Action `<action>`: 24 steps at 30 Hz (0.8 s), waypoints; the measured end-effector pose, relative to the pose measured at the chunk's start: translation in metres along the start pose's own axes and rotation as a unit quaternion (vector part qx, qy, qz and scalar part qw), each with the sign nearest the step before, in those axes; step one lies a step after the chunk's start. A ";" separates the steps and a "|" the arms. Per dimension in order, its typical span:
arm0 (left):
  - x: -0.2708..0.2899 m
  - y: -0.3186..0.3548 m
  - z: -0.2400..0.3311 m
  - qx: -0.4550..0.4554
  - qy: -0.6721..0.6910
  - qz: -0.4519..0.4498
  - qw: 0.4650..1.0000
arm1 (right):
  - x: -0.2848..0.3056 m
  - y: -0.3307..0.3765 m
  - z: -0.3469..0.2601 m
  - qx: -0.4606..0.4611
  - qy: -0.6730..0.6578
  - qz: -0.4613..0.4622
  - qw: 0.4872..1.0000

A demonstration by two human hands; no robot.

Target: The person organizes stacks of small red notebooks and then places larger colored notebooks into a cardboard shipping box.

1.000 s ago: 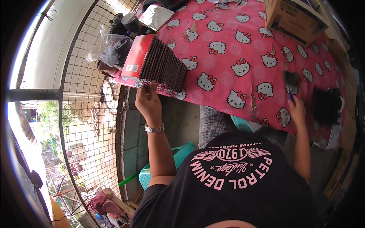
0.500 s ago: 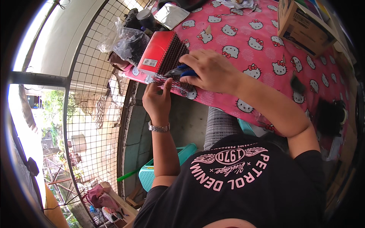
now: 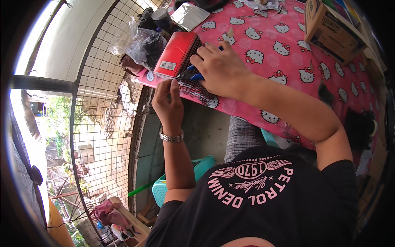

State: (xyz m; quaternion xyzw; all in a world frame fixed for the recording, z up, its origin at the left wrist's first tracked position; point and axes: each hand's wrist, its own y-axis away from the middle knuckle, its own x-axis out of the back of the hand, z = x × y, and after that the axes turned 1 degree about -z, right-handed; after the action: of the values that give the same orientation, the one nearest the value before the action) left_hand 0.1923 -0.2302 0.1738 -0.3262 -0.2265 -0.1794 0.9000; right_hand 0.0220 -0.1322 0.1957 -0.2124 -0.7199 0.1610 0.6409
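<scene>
A red spiral notebook [image 3: 177,49] lies at the table's near left edge, its dark coil binding along the right side. My right hand [image 3: 224,68] is wrapped round blue-handled pliers [image 3: 197,77] with the handles spread apart. The jaws point left, at the notebook's near corner by the end of the binding. Just below that corner, the thumb and forefinger of my left hand [image 3: 168,101] are pinched together close to the jaws. What they hold is too small to make out. Under the right wrist shows a dark, finely patterned thing [image 3: 197,92] along the table edge.
A crumpled clear plastic bag [image 3: 144,43], a dark lidded jar [image 3: 161,18] and a silver packet [image 3: 190,16] sit beyond the notebook. At the far right of the pink tablecloth [image 3: 255,57] stands a cardboard box [image 3: 335,35]. Wire mesh [image 3: 109,103] runs along the left.
The pliers' handles have spread wider, and my right hand has opened out round them. My left fingertips have drawn closer together at the notebook's corner. The view has shifted slightly.
</scene>
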 end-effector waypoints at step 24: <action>0.013 -0.001 0.009 0.348 0.525 -0.047 0.776 | -0.011 0.004 0.015 0.023 0.049 0.066 0.996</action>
State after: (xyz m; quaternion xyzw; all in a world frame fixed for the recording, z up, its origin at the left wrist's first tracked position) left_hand 0.2003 -0.2274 0.1873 0.1646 0.2192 -0.2736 0.9220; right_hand 0.0088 -0.1340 0.1824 -0.2527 -0.6683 0.2088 0.6678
